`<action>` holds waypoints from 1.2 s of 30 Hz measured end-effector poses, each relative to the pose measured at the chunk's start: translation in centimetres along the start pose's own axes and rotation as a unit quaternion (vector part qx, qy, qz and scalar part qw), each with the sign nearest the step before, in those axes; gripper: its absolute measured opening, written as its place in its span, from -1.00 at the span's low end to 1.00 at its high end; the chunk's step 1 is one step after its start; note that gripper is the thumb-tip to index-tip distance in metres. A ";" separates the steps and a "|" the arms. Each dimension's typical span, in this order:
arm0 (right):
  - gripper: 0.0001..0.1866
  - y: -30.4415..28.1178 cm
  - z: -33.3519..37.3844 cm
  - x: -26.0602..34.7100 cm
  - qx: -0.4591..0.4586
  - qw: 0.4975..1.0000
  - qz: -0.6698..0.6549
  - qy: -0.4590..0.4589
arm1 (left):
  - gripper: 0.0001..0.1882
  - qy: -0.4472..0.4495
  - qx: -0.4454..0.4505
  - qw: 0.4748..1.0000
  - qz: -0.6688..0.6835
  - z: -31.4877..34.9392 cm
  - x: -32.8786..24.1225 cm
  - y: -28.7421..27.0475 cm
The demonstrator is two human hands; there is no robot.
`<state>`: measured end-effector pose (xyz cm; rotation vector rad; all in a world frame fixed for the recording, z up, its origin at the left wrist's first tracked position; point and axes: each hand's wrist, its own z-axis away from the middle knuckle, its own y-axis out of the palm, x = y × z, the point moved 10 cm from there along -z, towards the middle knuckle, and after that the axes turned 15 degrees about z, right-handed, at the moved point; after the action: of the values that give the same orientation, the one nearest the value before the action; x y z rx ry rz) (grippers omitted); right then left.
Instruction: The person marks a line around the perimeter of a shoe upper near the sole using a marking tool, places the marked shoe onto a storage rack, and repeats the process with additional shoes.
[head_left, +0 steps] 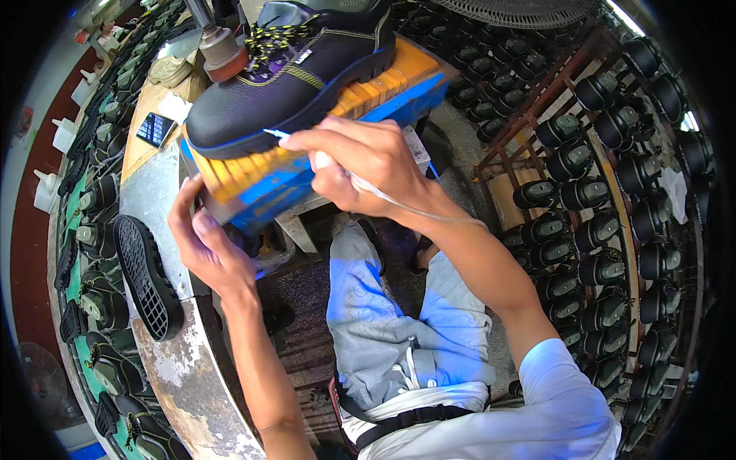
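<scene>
A black lace-up work shoe (268, 96) with yellow stitching rests on its side-toe to the left, on a ribbed orange block (245, 176) with a blue base. My right hand (368, 165) pinches a thin, pen-like tool (277, 133), its pale tip at the line where the shoe's upper meets the sole. A thin white cord (406, 205) runs from that hand across the wrist. My left hand (211, 245) is open, thumb and fingers apart, by the toe end of the block; whether its fingertips touch the block I cannot tell. A round-headed metal press (224, 57) stands against the shoe's laces.
On the worn bench to the left lie a black outsole (146, 276) and a phone-like screen (156, 129). Beyond it, a green conveyor (96, 381) carries several shoes. Racks of black shoes (583, 192) fill the right side. A fan guard (521, 9) is at the top.
</scene>
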<state>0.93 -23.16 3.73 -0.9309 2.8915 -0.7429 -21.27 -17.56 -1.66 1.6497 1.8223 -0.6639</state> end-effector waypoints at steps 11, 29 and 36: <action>-0.74 -3.1 -0.1 -5.2 0.022 0.987 0.156 -0.006 | 0.14 0.043 0.075 0.978 -0.192 -3.9 2.2 3.0; -0.62 -6.4 1.7 -0.7 0.110 0.984 0.140 -0.030 | -0.82 0.173 0.227 0.956 0.071 6.0 -5.2 7.7; -0.62 -3.0 0.5 1.1 0.096 0.987 0.122 -0.052 | -0.78 0.070 0.083 0.994 0.000 3.4 2.2 -0.1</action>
<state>1.74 -26.13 4.73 -0.5660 2.7146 -0.9014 -21.15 -18.41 -5.59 1.8473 1.9089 -0.7334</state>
